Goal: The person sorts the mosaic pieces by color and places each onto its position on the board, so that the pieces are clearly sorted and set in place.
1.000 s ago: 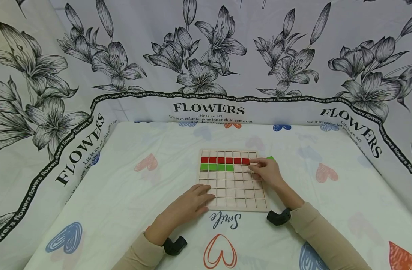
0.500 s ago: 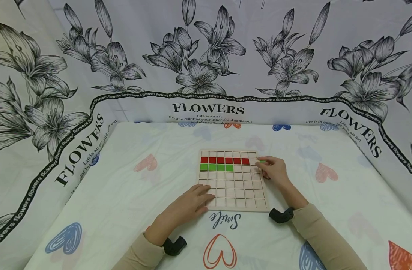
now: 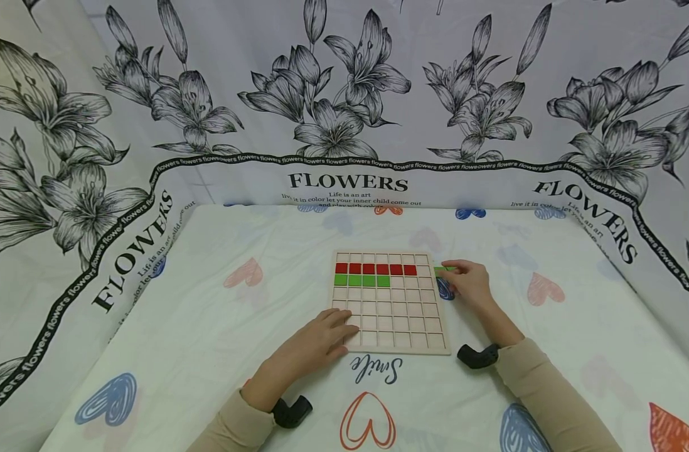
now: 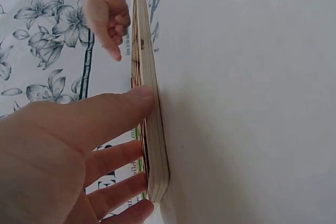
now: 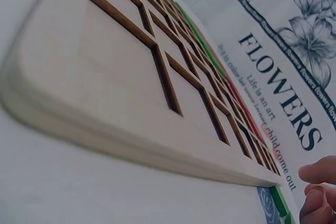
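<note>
So far: board has six red squares, four green | most holes bare | right hand at 3 o'clock, fingers pinching green piece | left hand flat, fingers straight, pressing board's 7 o'clock corner

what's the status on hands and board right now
Left hand flat on board corner. Right hand fingers at green piece beside board. Nothing in the way.
</note>
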`<state>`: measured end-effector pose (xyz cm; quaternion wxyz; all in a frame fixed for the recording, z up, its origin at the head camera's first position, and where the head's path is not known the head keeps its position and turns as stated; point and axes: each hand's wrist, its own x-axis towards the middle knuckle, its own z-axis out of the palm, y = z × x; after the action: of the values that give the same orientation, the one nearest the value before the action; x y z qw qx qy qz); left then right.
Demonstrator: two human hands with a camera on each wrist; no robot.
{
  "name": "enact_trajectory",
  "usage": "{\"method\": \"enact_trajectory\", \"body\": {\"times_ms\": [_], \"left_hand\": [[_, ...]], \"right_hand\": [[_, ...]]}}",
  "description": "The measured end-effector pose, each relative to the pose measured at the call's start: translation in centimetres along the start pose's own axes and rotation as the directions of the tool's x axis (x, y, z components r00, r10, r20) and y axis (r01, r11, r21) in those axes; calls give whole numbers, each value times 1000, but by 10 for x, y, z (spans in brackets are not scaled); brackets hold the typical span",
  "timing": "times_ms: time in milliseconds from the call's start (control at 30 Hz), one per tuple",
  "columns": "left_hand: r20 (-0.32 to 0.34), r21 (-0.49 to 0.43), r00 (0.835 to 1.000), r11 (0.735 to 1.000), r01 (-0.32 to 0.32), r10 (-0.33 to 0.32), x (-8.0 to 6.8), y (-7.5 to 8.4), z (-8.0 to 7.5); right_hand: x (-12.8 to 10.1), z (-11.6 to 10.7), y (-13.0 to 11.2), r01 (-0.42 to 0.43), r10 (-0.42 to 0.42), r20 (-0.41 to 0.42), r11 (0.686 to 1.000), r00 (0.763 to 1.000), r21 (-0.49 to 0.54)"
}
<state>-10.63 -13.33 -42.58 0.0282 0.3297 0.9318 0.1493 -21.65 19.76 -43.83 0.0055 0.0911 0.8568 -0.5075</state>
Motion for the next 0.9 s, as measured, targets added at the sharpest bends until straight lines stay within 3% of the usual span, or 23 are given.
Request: {"method": "enact_trajectory", "body": {"times_ms": [367, 900], "left_hand": [[-6, 5, 1000, 1000, -2, 2, -1, -1, 1], [-6, -7, 1000, 1000, 0, 0, -1, 0, -1]], "right_hand": [[8, -9, 8, -11, 10, -47, 1000, 999, -21], [19, -13, 17, -140, 139, -60, 990, 989, -12]]}}
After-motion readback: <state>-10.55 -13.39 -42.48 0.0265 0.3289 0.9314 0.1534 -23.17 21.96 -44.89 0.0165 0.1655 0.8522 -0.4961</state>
